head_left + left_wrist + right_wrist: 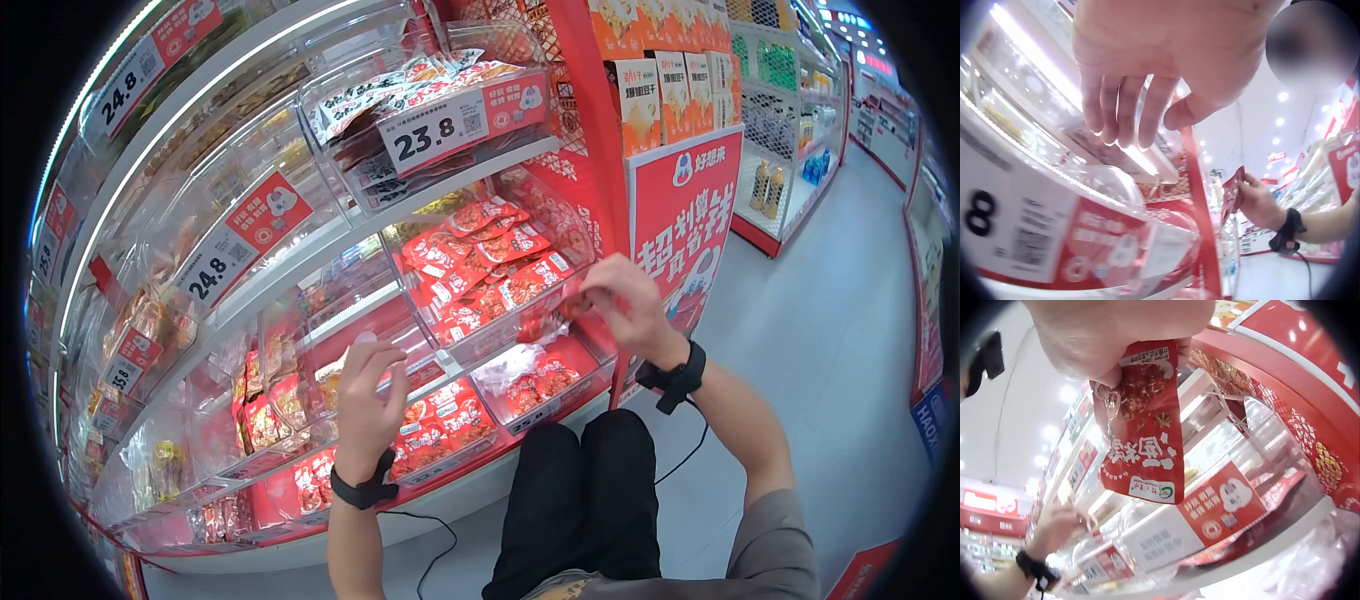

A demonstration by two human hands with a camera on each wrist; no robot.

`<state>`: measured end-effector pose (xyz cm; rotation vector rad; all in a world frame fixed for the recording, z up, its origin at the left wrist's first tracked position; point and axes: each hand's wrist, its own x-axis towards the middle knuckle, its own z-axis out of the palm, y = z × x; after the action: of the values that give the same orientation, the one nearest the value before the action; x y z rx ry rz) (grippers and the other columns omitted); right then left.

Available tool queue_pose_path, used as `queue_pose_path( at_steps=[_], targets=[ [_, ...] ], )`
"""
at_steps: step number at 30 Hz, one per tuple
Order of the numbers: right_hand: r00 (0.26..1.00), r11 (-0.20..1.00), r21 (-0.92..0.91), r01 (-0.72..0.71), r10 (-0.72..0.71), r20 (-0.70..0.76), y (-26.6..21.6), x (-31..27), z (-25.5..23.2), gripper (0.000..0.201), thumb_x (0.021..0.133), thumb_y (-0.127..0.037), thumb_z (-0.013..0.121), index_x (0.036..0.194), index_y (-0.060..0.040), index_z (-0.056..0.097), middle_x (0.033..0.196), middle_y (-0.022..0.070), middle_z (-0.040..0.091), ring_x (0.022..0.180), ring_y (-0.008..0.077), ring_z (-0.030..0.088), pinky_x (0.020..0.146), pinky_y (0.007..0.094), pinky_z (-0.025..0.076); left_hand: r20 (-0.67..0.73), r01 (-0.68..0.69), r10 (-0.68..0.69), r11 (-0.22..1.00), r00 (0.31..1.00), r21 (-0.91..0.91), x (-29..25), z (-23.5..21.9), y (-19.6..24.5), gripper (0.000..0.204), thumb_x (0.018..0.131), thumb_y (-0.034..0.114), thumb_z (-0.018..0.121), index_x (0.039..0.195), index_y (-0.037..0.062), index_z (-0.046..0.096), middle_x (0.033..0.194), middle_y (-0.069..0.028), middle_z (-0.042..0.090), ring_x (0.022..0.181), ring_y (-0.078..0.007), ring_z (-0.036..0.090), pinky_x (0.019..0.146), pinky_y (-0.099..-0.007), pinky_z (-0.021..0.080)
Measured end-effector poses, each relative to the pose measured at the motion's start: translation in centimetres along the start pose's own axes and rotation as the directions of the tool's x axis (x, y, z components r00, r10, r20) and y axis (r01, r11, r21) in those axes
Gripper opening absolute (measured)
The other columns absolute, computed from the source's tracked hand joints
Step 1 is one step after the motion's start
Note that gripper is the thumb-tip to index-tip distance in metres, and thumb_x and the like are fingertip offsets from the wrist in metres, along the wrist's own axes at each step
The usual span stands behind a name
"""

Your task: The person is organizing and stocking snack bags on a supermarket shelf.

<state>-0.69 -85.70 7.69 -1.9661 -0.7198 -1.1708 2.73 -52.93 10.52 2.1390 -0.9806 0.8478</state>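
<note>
Several lit shelves [460, 185] curve across the front, one clear bin [475, 332] among them loaded with red pouches [470, 260]. Right hand [640, 310], just beside the bin, is the near one: its thumb and fingers pinch one end of a single red packet [1141, 437], long axis running out away from the fingertips. Left hand [370, 405] hangs well apart, fingers relaxed, gripping nothing.

Head view is bright, fisheye-bent, corners black. Left wrist: strip light [1035, 53] blows out at 10 o'clock, blurred patch [1313, 44] at 2. Right wrist: ceiling lights [1068, 394] bloom near 10.
</note>
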Motion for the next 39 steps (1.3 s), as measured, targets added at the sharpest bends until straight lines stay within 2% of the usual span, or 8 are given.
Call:
queue_pose_path(
  at_steps=[5,9,15,17,20,26,34,39],
  targets=[
    [0.846,0.821,-0.393,0.415,-0.190,0.498,1.4,-5.1,2.3,0.020,0.071,-0.010,0.064,0.089,-0.0058,0.058,0.085,0.0057,0.054,0.083,0.0214,0.054,0.074,0.0329,0.044,0.282,0.038,-0.017,0.997,0.959,-0.071,5.1,9.8,0.2,0.017,0.081,0.006,0.055,0.095,0.0015,0.062,0.108,-0.0179,0.056,0.102,-0.0340,0.054,0.088,-0.0411,0.043],
    [0.903,0.926,-0.330,0.184,-0.026,0.429,2.7,-7.0,4.2,0.013,0.075,-0.010,0.065,0.085,-0.0041,0.058,0.081,0.0079,0.055,0.083,0.0243,0.055,0.074,0.0351,0.044,0.454,0.427,-0.533,0.846,0.714,0.321,7.4,13.3,-0.5,0.034,0.082,0.028,0.051,0.103,0.0036,0.062,0.119,-0.0202,0.052,0.115,-0.0371,0.048,0.097,-0.0517,0.035],
    [0.996,0.967,-0.256,0.013,0.009,0.086,2.3,2.7,5.5,0.012,0.078,-0.010,0.060,0.087,-0.0027,0.059,0.084,0.0122,0.059,0.080,0.0315,0.058,0.070,0.0419,0.047,0.442,0.518,-0.682,0.731,0.583,0.445,8.0,14.6,-0.9,0.049,0.079,0.039,0.049,0.115,0.0063,0.057,0.131,-0.0233,0.043,0.125,-0.0419,0.038,0.103,-0.0589,0.024],
    [0.978,0.928,-0.352,-0.122,0.172,0.116,4.5,4.9,6.1,0.016,0.078,-0.012,0.058,0.091,-0.0023,0.060,0.088,0.0147,0.060,0.086,0.0336,0.058,0.074,0.0434,0.047,0.405,0.491,-0.665,0.741,0.627,0.458,8.1,14.0,-0.2,0.049,0.079,0.040,0.051,0.115,0.0071,0.056,0.131,-0.0249,0.041,0.122,-0.0444,0.038,0.103,-0.0576,0.023],
    [0.827,0.764,-0.543,-0.348,0.523,0.207,8.5,5.4,7.9,0.024,0.079,-0.016,0.054,0.098,-0.0015,0.060,0.095,0.0195,0.061,0.097,0.0361,0.057,0.083,0.0450,0.047,0.087,0.249,-0.299,0.898,0.950,0.362,5.7,14.7,-0.9,0.036,0.076,0.018,0.055,0.107,-0.0010,0.054,0.100,-0.0195,0.053,0.102,-0.0363,0.048,0.082,-0.0515,0.035],
    [0.568,0.672,-0.575,-0.467,0.726,0.387,11.0,5.1,8.8,0.033,0.083,-0.020,0.048,0.108,-0.0010,0.057,0.114,0.0217,0.058,0.108,0.0380,0.053,0.094,0.0474,0.043,0.191,0.370,-0.419,0.896,0.888,0.246,5.8,14.7,-1.9,0.031,0.074,0.010,0.054,0.102,-0.0022,0.056,0.096,-0.0195,0.056,0.090,-0.0336,0.055,0.080,-0.0449,0.037],
    [0.884,0.912,-0.276,-0.302,0.377,0.276,11.8,4.0,8.7,0.020,0.078,-0.018,0.053,0.087,-0.0024,0.061,0.105,0.0155,0.058,0.110,0.0319,0.049,0.094,0.0419,0.036,-0.137,0.127,-0.102,0.975,0.985,0.183,5.5,12.9,-0.2,0.007,0.080,0.000,0.054,0.085,0.0000,0.059,0.085,-0.0154,0.057,0.081,-0.0323,0.053,0.073,-0.0400,0.040],
    [0.905,0.937,-0.174,-0.304,0.341,0.253,10.9,4.7,7.0,0.019,0.071,-0.016,0.058,0.083,-0.0011,0.059,0.100,0.0138,0.058,0.102,0.0297,0.050,0.091,0.0410,0.036,-0.357,-0.042,0.072,0.995,0.931,0.091,4.6,8.5,5.6,0.015,0.077,-0.009,0.058,0.089,-0.0006,0.060,0.079,-0.0127,0.055,0.073,-0.0288,0.051,0.068,-0.0377,0.040]
  ],
)
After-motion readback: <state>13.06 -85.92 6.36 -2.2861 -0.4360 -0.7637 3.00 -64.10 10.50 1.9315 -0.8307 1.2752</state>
